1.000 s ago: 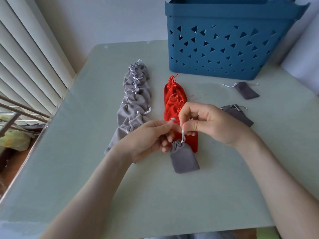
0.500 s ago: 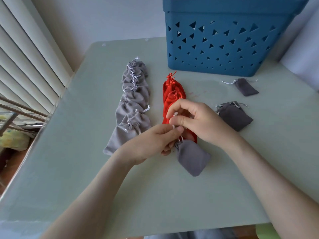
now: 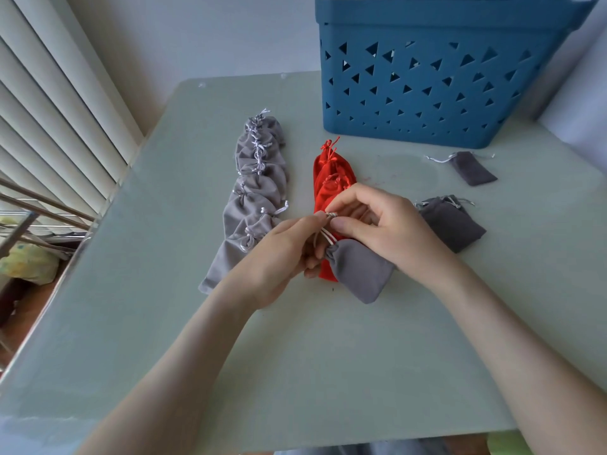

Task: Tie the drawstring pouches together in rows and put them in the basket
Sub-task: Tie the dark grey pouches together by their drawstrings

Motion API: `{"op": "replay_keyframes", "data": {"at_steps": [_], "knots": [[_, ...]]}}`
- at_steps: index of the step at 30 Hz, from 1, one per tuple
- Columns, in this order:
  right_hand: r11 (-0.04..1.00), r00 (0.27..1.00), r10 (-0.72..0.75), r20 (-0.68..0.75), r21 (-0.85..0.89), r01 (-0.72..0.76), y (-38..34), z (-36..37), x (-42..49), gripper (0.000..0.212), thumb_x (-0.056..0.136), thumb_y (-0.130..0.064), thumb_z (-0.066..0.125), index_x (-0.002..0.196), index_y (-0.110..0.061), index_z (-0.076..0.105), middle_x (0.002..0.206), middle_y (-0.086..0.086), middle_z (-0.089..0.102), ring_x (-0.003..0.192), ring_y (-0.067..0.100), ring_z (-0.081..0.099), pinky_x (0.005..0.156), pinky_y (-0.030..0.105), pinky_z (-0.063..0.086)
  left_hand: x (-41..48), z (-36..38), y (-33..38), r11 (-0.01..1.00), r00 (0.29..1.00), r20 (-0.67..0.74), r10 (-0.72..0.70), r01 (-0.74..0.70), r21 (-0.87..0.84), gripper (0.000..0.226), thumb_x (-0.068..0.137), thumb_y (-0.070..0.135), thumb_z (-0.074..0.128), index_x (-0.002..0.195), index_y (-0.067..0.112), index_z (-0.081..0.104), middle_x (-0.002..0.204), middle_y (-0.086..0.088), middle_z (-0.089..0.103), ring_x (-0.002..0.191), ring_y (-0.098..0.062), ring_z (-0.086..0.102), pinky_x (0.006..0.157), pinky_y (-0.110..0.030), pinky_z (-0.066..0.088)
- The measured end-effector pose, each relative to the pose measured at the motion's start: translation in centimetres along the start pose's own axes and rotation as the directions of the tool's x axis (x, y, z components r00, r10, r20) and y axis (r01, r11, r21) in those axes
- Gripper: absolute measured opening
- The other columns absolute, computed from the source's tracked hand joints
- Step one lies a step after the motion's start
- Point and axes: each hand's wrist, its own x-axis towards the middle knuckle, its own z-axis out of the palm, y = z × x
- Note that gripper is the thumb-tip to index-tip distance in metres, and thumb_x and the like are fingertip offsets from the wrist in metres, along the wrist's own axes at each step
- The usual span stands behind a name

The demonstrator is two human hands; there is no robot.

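Two hands (image 3: pixel 279 254) (image 3: pixel 387 228) on drawstring (image 3: pixel 323 236), mid table (image 3: pixel 328 372)

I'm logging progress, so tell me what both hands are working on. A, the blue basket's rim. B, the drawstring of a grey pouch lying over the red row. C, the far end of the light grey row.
B: the left hand and right hand pinch the white drawstring of the grey pouch, which overlaps the red row.

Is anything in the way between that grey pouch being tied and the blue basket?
Only the red row of pouches lies on the table between the grey pouch and the basket. It lies flat, so lifting over it looks easy. The basket's opening is out of view.
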Motion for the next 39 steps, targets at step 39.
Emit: {"op": "replay_keyframes", "data": {"at_steps": [39], "knots": [[0.999,0.994,-0.009,-0.106,-0.05,0.004,-0.6,0.3,-0.2,0.01,0.093,-0.017,0.06,0.085,-0.012,0.063,0.074,-0.009,0.063,0.074,0.003,0.059,0.073,0.016,0.044,0.1,-0.1,0.0,0.995,0.995,-0.018,0.102,-0.102,0.012,0.025,0.1,0.013,0.044,0.081,0.004,0.057,0.05,-0.003,0.052,0.037,-0.009,0.034,0.037,-0.017,0.032]]}}
